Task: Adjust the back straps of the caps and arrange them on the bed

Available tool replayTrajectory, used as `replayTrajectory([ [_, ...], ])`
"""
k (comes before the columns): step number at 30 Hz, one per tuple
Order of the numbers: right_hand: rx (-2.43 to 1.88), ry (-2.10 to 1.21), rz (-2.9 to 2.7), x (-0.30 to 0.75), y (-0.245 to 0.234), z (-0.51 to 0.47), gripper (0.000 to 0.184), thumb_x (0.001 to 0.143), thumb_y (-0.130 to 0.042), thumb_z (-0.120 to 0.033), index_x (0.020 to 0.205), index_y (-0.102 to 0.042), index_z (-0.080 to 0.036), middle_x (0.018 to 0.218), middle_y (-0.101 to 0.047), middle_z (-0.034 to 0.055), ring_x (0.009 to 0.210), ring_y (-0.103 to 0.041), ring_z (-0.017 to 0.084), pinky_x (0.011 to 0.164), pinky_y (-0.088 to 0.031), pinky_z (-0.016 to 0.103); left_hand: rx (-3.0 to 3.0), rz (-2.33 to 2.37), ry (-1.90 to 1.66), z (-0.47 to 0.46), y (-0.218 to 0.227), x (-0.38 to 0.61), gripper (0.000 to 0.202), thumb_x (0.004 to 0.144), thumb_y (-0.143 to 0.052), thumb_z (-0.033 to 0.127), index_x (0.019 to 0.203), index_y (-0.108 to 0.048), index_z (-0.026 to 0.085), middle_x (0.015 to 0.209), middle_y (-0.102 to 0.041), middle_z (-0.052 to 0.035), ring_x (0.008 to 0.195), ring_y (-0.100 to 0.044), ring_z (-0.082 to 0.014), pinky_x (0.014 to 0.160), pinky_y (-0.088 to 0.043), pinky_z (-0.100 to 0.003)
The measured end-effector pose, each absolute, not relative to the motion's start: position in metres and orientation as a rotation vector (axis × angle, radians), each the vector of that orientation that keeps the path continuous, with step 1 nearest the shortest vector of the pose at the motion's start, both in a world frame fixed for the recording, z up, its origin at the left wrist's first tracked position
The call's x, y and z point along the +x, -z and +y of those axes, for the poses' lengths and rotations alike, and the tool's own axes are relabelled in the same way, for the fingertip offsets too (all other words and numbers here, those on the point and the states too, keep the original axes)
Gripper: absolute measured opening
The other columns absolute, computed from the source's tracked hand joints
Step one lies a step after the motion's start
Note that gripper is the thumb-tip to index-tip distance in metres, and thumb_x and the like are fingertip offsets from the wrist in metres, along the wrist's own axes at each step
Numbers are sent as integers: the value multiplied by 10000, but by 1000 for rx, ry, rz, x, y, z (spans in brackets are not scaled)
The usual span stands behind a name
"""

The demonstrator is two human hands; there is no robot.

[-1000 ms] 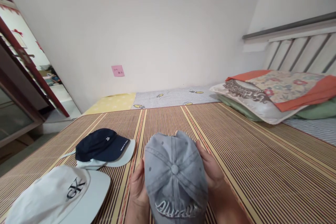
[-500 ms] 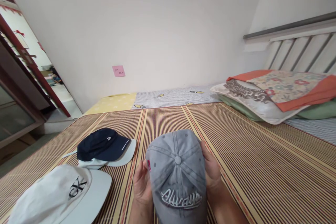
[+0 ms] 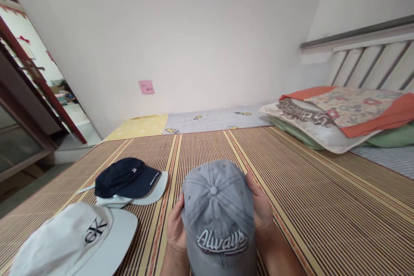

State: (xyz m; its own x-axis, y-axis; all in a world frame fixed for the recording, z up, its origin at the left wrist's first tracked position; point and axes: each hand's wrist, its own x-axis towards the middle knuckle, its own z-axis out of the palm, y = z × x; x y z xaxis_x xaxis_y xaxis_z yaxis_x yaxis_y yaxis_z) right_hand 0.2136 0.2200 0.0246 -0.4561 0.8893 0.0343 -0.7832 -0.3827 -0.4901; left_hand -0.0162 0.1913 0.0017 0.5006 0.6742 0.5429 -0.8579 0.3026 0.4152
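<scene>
A grey baseball cap (image 3: 218, 211) with raised white "Always" lettering is held between both hands, its crown up and the lettering facing me. My left hand (image 3: 176, 226) grips the cap's left side, with the fingers partly hidden behind it. On the opposite side, my right hand (image 3: 261, 207) holds the edge, its fingers mostly out of sight. The lower part of the cap runs past the bottom of the view. To the left lies a white cap (image 3: 64, 237) with black letters on the front. Beyond it, a navy cap (image 3: 121, 179) rests on a pale cap (image 3: 158, 192).
A striped bamboo mat (image 3: 310, 207) covers the bed. Pillows with a floral, orange-edged cover (image 3: 359, 103) lie at the right by the slatted headboard (image 3: 378, 62). A pink note (image 3: 146, 87) sticks to the wall. The doorway (image 3: 74, 108) is at the far left.
The grey cap has turned and tilted slightly; a pink mark on its left side no longer shows. My left hand has closed more onto the cap's side. The other caps have not moved.
</scene>
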Motion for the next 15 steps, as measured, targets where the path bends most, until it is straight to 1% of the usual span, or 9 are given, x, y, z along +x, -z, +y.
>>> replayTrajectory([
  [7,-339,-1976,-542,216,-21,223,553,921,-630,-663,1188,-768,-198,1254,-777,146,1369,-596,347,1192,-395,564,739,-262,-1075,195,11,-20,690,1088,-48,262,1450,-633,207,1468,-643,-63,1504,-433,-206,1309,-60,-410],
  [11,-372,-1952,-537,217,-18,224,562,921,-619,-681,1176,-771,-204,1244,-781,145,1366,-599,344,1188,-398,567,701,-279,-1101,195,12,-18,674,1090,-74,244,1422,-660,223,1446,-660,-33,1459,-498,-177,1308,-70,-367],
  [13,-388,-1957,-511,218,-16,224,556,920,-617,-687,1153,-780,-210,1225,-789,141,1352,-611,342,1179,-410,563,654,-265,-1103,196,11,-18,664,1103,-89,278,1395,-683,226,1424,-678,-19,1428,-535,-168,1307,-84,-343],
  [15,-393,-1980,-466,219,-14,224,554,918,-614,-694,1132,-789,-214,1200,-798,136,1332,-629,340,1168,-425,557,615,-202,-1083,197,8,-18,648,1113,-132,370,1354,-715,219,1396,-703,-26,1439,-525,-193,1310,-101,-356],
])
